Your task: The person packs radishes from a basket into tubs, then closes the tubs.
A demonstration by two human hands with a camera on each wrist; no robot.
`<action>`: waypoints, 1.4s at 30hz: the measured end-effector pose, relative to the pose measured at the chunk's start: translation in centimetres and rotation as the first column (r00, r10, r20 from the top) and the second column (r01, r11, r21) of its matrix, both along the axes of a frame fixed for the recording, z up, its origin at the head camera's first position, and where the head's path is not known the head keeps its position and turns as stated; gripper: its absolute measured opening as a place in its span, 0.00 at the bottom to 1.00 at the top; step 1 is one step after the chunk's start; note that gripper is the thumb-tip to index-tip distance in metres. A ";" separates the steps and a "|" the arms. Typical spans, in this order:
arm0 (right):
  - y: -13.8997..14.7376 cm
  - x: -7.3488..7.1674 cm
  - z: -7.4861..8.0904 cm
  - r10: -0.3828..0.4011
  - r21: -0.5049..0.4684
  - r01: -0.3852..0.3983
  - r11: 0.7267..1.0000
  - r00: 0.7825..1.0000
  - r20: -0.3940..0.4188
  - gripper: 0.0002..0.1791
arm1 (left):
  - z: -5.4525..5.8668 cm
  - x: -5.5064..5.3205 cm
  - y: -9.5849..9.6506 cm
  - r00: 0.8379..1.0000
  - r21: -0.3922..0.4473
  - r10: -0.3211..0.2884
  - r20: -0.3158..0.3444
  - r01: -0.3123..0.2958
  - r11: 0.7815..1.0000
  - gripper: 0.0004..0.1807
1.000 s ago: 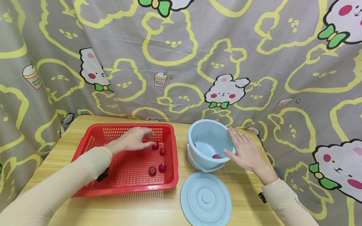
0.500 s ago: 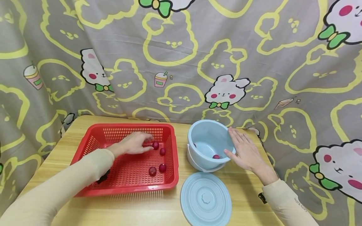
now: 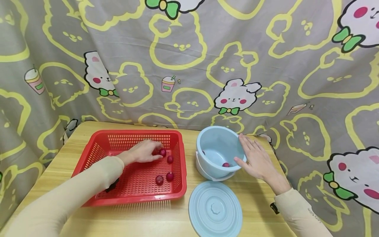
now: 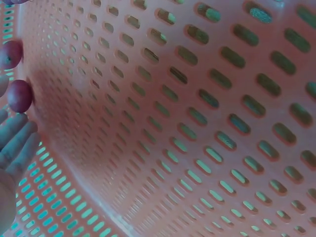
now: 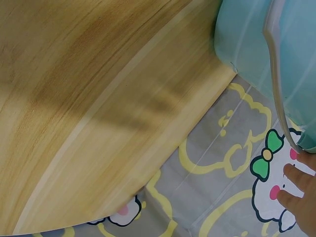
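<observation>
In the head view my left hand (image 3: 146,151) reaches into a red plastic basket (image 3: 136,199), its fingertips around a small round dark-red fruit (image 3: 163,152), plum-like. The left wrist view shows this fruit (image 4: 19,96) right by the fingers (image 4: 19,138), with no firm grip visible. Several similar fruits lie in the basket, one (image 3: 170,159) just beside it and another (image 3: 159,179) nearer the front. My right hand (image 3: 257,159) rests on the right rim of a light-blue bucket (image 3: 207,166), fingers extended along the outside and thumb at the rim. A dark-red fruit (image 3: 226,164) lies inside the bucket.
A round light-blue lid (image 3: 215,209) lies flat in front of the bucket. Basket, bucket and lid stand on a wooden table (image 3: 133,217). Behind it hangs a grey patterned curtain (image 3: 189,75). The bucket's handle (image 5: 274,64) hangs down its side.
My left hand has moved slightly to the right and down, bringing its fingertips to the fruit at the back of the basket. My right hand stays on the bucket's rim.
</observation>
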State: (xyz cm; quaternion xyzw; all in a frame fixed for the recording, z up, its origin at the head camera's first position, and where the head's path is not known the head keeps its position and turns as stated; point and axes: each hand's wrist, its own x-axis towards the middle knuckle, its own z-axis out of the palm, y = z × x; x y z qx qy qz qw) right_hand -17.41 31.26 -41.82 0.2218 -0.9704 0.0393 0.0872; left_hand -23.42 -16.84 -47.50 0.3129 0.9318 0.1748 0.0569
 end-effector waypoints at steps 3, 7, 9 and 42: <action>0.0 0.0 0.0 0.002 0.000 -0.002 1.000 1.000 -0.002 0.51 | -0.1 -0.1 0.1 1.000 -0.004 -0.002 -0.007 0.002 1.000 0.16; 0.0 0.0 0.0 0.001 -0.003 -0.001 1.000 1.000 0.001 0.51 | -0.3 -0.3 0.2 1.000 -0.008 -0.009 -0.020 0.009 1.000 0.15; 0.0 0.1 0.0 0.000 -0.006 0.000 1.000 1.000 0.004 0.51 | -0.5 -0.3 0.2 0.999 -0.004 -0.015 -0.030 0.015 1.000 0.14; 0.1 0.2 -0.1 -0.003 -0.016 0.003 1.000 1.000 -0.002 0.51 | -1.0 -0.5 0.9 0.999 0.061 -0.009 -0.045 0.012 0.998 0.13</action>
